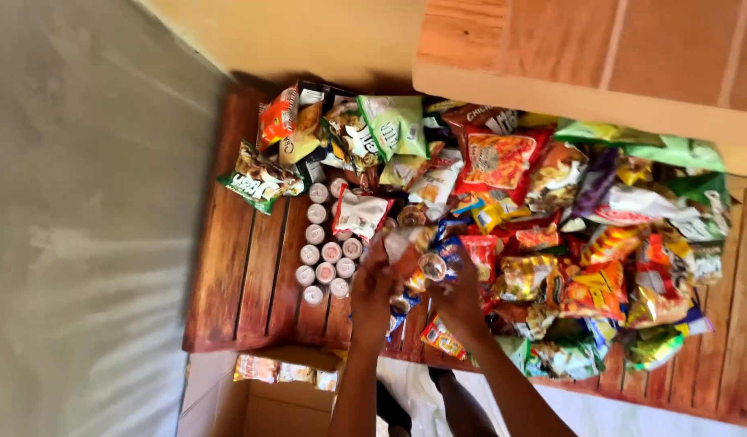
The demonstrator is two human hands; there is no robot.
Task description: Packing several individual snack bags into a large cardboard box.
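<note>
— Reddish wooden slats make up the table point(252, 275); the person's left hand point(372, 285) and right hand point(458, 298) meet above its near edge; what do they hold?

— The left hand is closed round the end of a pale snack packet point(406, 247), fingers curled over it; the right hand grips a clear blue-tinted packet point(440, 263), thumb and fingers pinched shut on it; the two packets touch between the hands.

— And around them?

— Just left of the left hand stand small white-capped bottles point(323, 252) in rows; beyond both hands and off to the right of the right hand spreads a heap of snack bags point(551, 218); below the left wrist sits an open cardboard box point(260, 396) with packets inside.
</note>
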